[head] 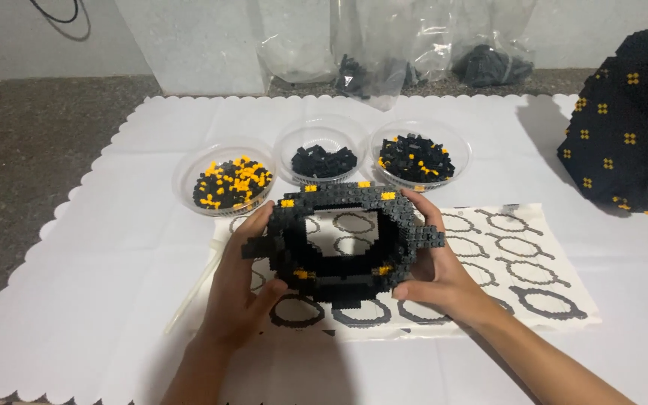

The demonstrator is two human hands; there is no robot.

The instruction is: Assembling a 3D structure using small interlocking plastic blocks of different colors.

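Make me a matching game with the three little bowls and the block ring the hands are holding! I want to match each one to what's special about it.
Things:
1. left bowl
2. middle bowl
3. right bowl
4. block ring

Descriptions:
A. only black bricks inside
B. held up between the left hand and the right hand
C. black bricks with lots of yellow ones
D. mostly black bricks with just a few yellow ones

Pairs: 1-C, 2-A, 3-D, 4-B
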